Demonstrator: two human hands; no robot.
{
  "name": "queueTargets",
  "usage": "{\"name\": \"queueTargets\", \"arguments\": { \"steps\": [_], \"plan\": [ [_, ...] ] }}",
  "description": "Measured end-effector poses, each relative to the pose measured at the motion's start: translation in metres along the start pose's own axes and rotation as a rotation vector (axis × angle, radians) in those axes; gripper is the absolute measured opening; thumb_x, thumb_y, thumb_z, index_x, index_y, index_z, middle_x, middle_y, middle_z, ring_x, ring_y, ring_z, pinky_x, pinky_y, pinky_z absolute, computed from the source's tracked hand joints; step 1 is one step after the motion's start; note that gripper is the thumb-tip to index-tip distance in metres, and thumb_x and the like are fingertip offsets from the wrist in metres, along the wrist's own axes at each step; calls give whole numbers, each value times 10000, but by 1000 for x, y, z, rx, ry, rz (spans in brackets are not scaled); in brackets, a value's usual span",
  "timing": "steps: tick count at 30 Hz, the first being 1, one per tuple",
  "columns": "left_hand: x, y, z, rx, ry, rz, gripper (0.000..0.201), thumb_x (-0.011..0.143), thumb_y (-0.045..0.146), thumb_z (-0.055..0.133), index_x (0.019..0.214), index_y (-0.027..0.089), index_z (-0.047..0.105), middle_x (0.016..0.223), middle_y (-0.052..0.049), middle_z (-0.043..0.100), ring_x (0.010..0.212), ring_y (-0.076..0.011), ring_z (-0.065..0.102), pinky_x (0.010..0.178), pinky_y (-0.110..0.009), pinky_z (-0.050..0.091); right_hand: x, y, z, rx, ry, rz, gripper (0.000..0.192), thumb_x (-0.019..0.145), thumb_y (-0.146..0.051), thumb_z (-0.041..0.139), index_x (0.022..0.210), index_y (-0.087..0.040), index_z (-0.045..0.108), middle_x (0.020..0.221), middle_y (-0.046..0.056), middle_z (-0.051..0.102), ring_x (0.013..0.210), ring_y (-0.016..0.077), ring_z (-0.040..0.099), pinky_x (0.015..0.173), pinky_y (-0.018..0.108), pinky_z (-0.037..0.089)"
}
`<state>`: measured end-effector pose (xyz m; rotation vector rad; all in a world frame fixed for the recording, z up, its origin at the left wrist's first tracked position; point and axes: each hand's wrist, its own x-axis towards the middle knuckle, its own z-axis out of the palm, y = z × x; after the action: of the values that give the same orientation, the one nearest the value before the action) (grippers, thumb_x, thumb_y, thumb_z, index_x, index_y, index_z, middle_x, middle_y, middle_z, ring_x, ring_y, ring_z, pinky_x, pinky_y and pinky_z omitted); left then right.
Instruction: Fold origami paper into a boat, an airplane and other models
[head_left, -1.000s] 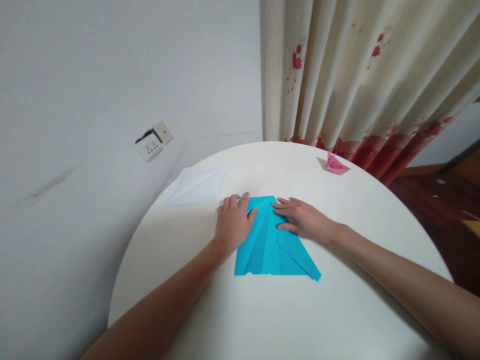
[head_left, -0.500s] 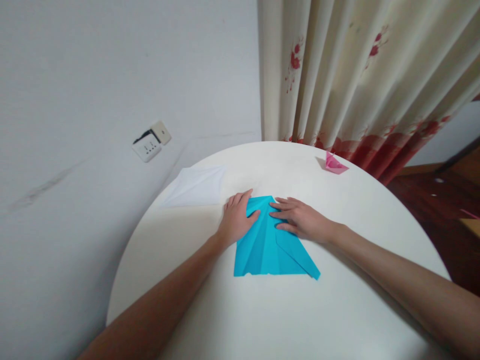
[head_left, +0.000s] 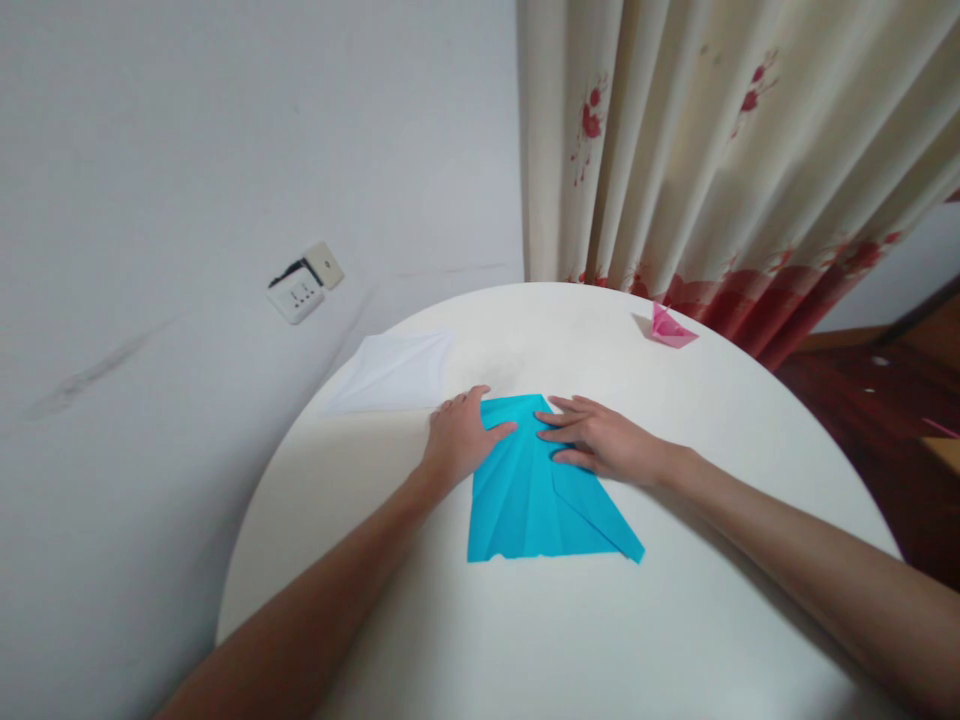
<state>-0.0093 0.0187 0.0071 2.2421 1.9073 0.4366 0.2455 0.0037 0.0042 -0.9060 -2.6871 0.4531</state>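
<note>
A creased sheet of blue paper (head_left: 517,500) lies flat on the white table, its right side folded over in a slanting flap. At its upper left edge rests my left hand (head_left: 459,432), open, with the thumb stretched over the paper and the other fingers beyond the edge. My right hand (head_left: 592,436) lies open on the upper right of the sheet, fingers spread across the folded flap. Neither hand grips anything. Part of the flap is hidden under the right fingers.
The round white table (head_left: 555,640) carries a creased white sheet (head_left: 390,372) at the back left and a pink folded-paper piece (head_left: 673,328) at the back right. A wall with a socket (head_left: 297,294) stands to the left; a flowered curtain (head_left: 675,150) hangs behind.
My left hand has slid a little left and toward me, uncovering more of the paper's upper left. My right hand stays almost in place. The paper's lower edge sits slightly nearer.
</note>
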Motion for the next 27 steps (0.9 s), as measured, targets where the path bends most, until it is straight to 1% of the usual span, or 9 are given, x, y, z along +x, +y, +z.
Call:
{"name": "queueTargets", "arguments": {
  "steps": [5, 9, 11, 14, 16, 19, 24, 26, 27],
  "plan": [
    [2, -1, 11, -314, 133, 69, 698, 824, 274, 755, 1453, 198, 463, 1481, -111, 553, 1331, -298, 545, 1118, -439, 437, 1, 1, 3, 16, 16, 10, 449, 985, -458, 572, 1366, -230, 639, 1525, 91, 510, 1488, 366, 326, 1181, 615, 310],
    [2, 0, 14, -446, 167, 159, 788, 812, 160, 706, 1530, 216, 385, 1517, -96, 518, 1303, -268, 565, 1107, -417, 461, 1, 1, 5, 14, 41, 54, 627, 972, -523, 567, 1488, -173, 497, 1550, 154, 467, 1484, 346, 344, 1191, 600, 302],
    [3, 0, 14, -422, 155, 236, 753, 822, 146, 675, 1524, 220, 412, 1482, -94, 553, 1288, -270, 569, 1110, -434, 458, 2, 1, 6, -2, 58, 99, 718, 954, -567, 573, 1512, -132, 451, 1571, 202, 417, 1488, 350, 334, 1189, 605, 296],
    [3, -1, 16, -324, 112, 402, 521, 874, 151, 604, 1392, 206, 588, 1317, -93, 662, 1212, -269, 598, 1104, -467, 454, 1, 1, 7, -14, 56, 143, 745, 942, -600, 570, 1511, -135, 450, 1584, 215, 389, 1498, 362, 310, 1189, 633, 268],
    [3, -2, 17, -290, 86, 507, 415, 920, 155, 541, 1316, 207, 653, 1263, -89, 684, 1179, -254, 611, 1092, -463, 465, 1, 0, 6, -16, 43, 152, 740, 946, -606, 559, 1513, -143, 448, 1585, 208, 389, 1501, 364, 302, 1191, 639, 254],
    [3, -3, 20, -274, 65, 607, 455, 930, 114, 489, 1351, 212, 631, 1356, -91, 646, 1250, -243, 584, 1116, -457, 455, 1, -1, 5, -13, 32, 158, 757, 949, -619, 541, 1523, -138, 432, 1583, 213, 391, 1500, 362, 303, 1197, 630, 247],
    [1, -5, 21, -206, -18, 711, 624, 845, 18, 495, 1429, 227, 563, 1488, -74, 558, 1401, -244, 480, 1186, -484, 389, 2, -1, 4, -10, 32, 175, 789, 942, -627, 546, 1547, -144, 395, 1587, 208, 385, 1499, 353, 308, 1203, 619, 241],
    [-1, -4, 19, -155, -59, 709, 570, 874, 89, 548, 1427, 224, 565, 1502, -81, 544, 1421, -261, 463, 1192, -503, 377, 1, -1, 5, -19, 29, 175, 791, 943, -635, 539, 1549, -148, 393, 1589, 201, 384, 1500, 348, 309, 1203, 612, 246],
    [-3, -3, 17, -128, -76, 696, 526, 897, 168, 590, 1420, 220, 573, 1505, -88, 539, 1424, -275, 460, 1194, -517, 369, 1, -1, 5, -23, 28, 172, 793, 943, -640, 532, 1549, -148, 394, 1589, 198, 386, 1500, 346, 310, 1203, 611, 249]
  ]
}}
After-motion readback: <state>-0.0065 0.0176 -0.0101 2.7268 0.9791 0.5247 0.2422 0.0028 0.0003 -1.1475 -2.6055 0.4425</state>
